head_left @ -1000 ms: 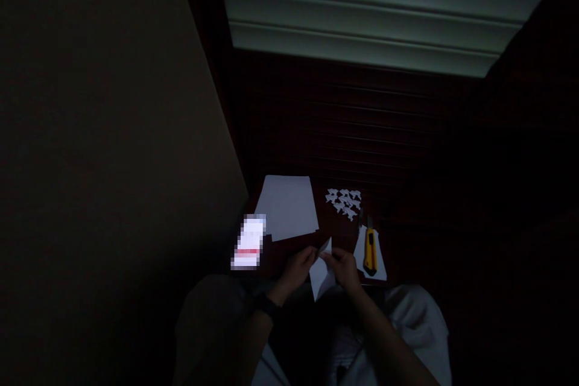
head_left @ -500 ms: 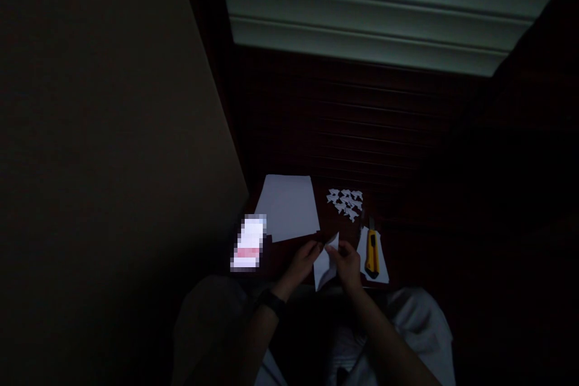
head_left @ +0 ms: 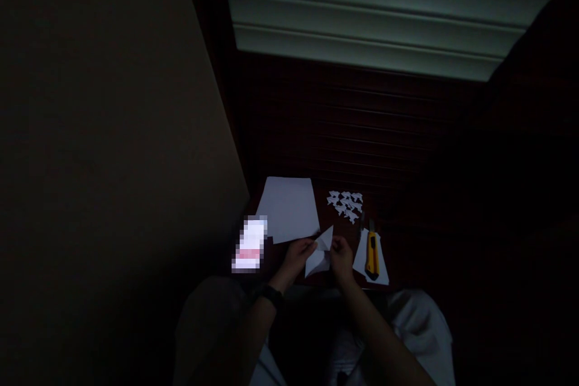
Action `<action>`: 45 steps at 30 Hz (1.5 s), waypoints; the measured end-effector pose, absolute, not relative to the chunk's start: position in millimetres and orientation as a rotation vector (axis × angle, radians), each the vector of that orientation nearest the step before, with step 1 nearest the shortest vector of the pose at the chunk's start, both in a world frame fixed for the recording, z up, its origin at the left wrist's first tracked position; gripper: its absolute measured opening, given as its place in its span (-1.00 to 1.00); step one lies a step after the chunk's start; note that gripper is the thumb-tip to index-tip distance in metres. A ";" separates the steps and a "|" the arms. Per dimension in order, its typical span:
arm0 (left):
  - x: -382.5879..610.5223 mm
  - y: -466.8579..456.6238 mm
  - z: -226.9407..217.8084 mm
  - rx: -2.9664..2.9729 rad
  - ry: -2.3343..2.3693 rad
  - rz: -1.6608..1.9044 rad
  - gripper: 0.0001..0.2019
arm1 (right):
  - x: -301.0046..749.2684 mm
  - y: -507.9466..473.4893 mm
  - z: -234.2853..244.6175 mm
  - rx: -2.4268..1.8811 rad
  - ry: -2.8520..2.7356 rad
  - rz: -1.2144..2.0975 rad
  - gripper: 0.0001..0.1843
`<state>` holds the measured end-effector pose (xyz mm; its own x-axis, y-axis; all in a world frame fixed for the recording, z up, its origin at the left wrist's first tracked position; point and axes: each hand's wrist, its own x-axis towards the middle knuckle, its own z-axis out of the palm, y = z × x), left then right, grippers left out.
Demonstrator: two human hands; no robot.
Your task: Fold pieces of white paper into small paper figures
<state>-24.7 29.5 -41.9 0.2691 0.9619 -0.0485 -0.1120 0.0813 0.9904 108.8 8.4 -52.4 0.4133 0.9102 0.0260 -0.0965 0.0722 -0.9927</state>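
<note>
Between my two hands is a creased piece of white paper (head_left: 318, 262), with one pointed corner standing up towards the back. My left hand (head_left: 298, 254), with a dark band on its wrist, pinches the paper's left edge. On the opposite edge my right hand (head_left: 341, 256) is closed, fingers bent around the paper. Just right of that hand lies a yellow utility knife (head_left: 371, 256) on top of some white paper pieces (head_left: 382, 271). Dim light hides the finer folds and the fingertips.
A stack of white paper sheets (head_left: 289, 208) lies at the back left of the dark table. Several small folded paper shapes (head_left: 346, 205) are grouped at the back right. A lit phone (head_left: 249, 244), its screen blurred, is at the left edge. A wall (head_left: 136, 132) rises on the left.
Both hands have shifted slightly left with the paper. The paper has turned and opened out, its fold now showing, and my right hand has moved from its face to its right edge.
</note>
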 end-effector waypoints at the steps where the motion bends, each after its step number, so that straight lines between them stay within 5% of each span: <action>1: -25.5 31.2 -43.2 1.208 0.973 1.042 -0.68 | 110.9 9.2 -53.8 -1.242 -0.832 0.945 -0.79; 12: -26.1 23.4 -41.5 1.399 1.001 1.056 -0.70 | 123.6 5.6 -58.5 -1.209 -0.879 1.245 -0.73; 36: -21.6 23.1 -57.2 1.399 1.037 1.045 -0.83 | 122.0 -5.7 -37.1 -1.204 -1.083 1.237 -0.64; 45: -28.8 19.5 -43.3 1.319 0.938 0.983 -0.70 | 123.3 -4.0 -38.6 -1.188 -1.109 1.219 -0.68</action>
